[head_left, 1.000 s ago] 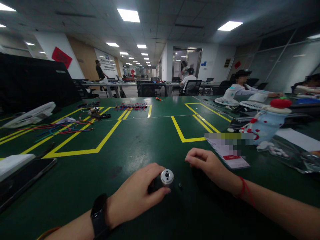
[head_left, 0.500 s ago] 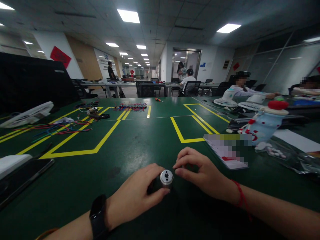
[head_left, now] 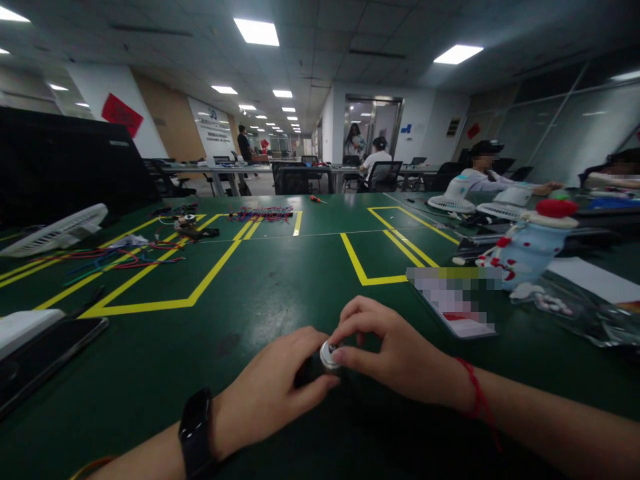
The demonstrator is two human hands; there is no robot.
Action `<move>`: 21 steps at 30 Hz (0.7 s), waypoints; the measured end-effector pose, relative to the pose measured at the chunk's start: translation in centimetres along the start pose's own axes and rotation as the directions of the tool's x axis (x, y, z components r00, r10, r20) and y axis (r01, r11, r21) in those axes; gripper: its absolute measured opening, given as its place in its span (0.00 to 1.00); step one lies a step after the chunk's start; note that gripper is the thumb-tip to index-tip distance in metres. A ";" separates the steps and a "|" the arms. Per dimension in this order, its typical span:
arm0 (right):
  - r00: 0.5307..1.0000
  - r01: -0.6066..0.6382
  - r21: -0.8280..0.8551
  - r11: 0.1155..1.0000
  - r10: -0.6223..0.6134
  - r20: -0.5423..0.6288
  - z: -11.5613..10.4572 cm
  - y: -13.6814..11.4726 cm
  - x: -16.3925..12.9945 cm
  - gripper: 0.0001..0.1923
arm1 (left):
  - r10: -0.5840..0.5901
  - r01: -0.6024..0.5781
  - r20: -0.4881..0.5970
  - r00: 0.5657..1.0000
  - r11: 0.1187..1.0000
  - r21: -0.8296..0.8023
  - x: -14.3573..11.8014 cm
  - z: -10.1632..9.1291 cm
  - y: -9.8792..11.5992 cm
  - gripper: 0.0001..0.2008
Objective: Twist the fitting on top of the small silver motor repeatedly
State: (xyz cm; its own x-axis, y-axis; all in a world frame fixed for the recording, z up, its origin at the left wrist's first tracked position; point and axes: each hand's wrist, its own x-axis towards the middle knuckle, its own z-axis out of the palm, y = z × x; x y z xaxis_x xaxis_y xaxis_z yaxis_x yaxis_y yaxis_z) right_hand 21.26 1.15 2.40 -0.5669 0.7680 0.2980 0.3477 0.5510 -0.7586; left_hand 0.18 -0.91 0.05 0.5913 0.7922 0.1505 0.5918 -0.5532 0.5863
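Observation:
A small silver metal cylinder with a round, flat top stands at the near middle of the table. My left hand is closed around its side, thumb in front and fingers behind. Over the cylinder's top, the thumb and forefinger of my right hand come together in a pinch. Whatever small piece may be between those fingertips is hidden. The fingers also cover much of the cylinder's top face.
The green table carries yellow tape outlines. A phone lies at the left, with loose wires beyond it. To the right are a flat card-like item, a blue bottle and white fans. Several people are farther back.
My right hand has moved left, from beside the cylinder to over its top, covering the holes that showed there. My left hand has stayed in place around it.

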 end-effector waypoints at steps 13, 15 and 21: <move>0.893 -0.333 0.387 0.860 0.420 -0.162 -1.9 5.9 -0.1 0.17 | -0.011 0.011 -0.007 1.000 1.000 -0.018 -0.2 -0.2 0.0 0.08; 0.899 -0.343 0.345 0.874 0.412 -0.149 -1.9 5.7 -0.1 0.17 | -0.012 0.012 -0.008 1.000 1.000 -0.014 -0.2 -0.2 -0.1 0.08; 0.989 -0.142 -0.012 0.990 0.142 -0.046 -0.6 2.6 -0.4 0.08 | -0.003 0.003 0.001 1.000 1.000 -0.010 -0.1 -0.1 0.0 0.06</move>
State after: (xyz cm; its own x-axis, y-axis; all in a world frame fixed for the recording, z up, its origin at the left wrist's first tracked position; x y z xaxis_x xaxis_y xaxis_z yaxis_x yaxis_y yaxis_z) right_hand 22.82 2.52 0.65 -0.4772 0.8524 0.2138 0.4339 0.4401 -0.7861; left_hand 0.06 -0.95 0.11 0.5899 0.7938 0.1479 0.5884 -0.5480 0.5945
